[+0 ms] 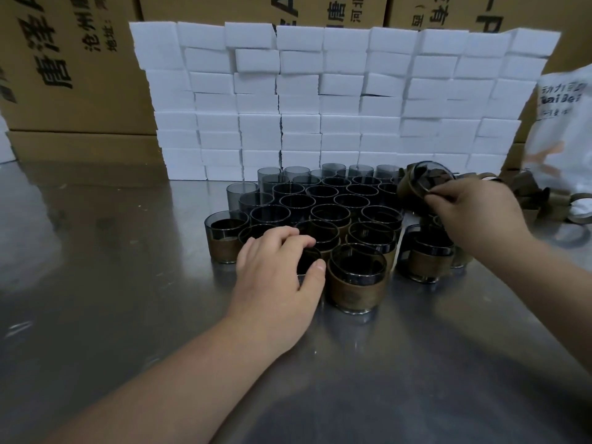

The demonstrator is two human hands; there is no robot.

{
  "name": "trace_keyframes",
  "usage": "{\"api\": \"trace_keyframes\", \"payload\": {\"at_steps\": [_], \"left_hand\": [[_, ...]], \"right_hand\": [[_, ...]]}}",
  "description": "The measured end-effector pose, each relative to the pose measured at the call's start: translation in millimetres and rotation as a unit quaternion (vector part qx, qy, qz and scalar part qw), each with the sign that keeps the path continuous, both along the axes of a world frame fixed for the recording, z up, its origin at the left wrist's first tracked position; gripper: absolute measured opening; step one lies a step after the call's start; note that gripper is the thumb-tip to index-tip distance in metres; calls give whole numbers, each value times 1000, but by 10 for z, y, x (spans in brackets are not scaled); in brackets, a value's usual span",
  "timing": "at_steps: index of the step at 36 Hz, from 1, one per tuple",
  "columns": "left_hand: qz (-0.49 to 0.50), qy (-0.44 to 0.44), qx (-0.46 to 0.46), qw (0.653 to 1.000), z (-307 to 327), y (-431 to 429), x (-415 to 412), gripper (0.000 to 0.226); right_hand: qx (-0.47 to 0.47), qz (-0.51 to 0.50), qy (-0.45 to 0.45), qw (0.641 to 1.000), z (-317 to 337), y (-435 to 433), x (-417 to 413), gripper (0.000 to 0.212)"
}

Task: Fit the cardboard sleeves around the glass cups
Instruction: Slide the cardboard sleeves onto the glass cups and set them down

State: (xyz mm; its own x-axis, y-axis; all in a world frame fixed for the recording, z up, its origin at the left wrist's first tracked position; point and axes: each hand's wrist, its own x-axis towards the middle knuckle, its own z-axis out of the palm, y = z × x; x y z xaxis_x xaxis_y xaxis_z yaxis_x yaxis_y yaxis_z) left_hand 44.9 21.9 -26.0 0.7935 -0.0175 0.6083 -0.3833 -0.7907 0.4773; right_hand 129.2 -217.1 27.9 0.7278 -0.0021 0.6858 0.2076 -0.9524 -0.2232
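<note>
Several dark smoked glass cups stand packed together on the steel table. The front ones wear brown cardboard sleeves, such as the nearest sleeved cup. My left hand grips the rim of a front-row cup, fingers curled over its top. My right hand holds a tilted cup with a sleeve raised above the back right of the group, fingers pinching its rim. Loose cardboard sleeves lie in a pile at the right.
A wall of stacked white boxes stands right behind the cups. Large brown cartons rise behind it. A white plastic bag sits at the right edge, by the sleeve pile.
</note>
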Motion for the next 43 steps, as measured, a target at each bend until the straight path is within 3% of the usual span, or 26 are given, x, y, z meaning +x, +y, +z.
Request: {"api": "trace_keyframes", "payload": {"at_steps": [10,15,23,25,28,30,33,38,40,43], "left_hand": [[6,-6,11,1000,-7,4,17,36],[5,-10,15,1000,0,2,15,40],[3,-13,18,1000,-24,13,28,30],[4,-12,16,1000,-21,7,35,30],[3,-11,13,1000,-21,9,38,33],[3,-10,14,1000,-23,15,38,32],[4,-11,15,1000,-23,12,36,30],[5,-11,11,1000,-24,16,28,28],[5,-10,7,1000,-17,10,26,28],[3,-10,7,1000,-11,10,23,28]], "right_hand": [[-31,6,73,997,-100,-18,66,24],[-3,21,148,989,-112,-18,65,30],[47,74,183,979,-158,-62,64,32],[84,106,155,979,-194,-74,74,30],[159,129,23,979,-221,-128,83,24],[222,92,-43,970,-200,-240,130,25],[336,21,-72,939,-224,-480,214,29],[354,-128,98,921,-541,-917,375,29],[368,-117,117,915,-578,-939,427,28],[307,-88,146,936,-601,-880,485,25]]}}
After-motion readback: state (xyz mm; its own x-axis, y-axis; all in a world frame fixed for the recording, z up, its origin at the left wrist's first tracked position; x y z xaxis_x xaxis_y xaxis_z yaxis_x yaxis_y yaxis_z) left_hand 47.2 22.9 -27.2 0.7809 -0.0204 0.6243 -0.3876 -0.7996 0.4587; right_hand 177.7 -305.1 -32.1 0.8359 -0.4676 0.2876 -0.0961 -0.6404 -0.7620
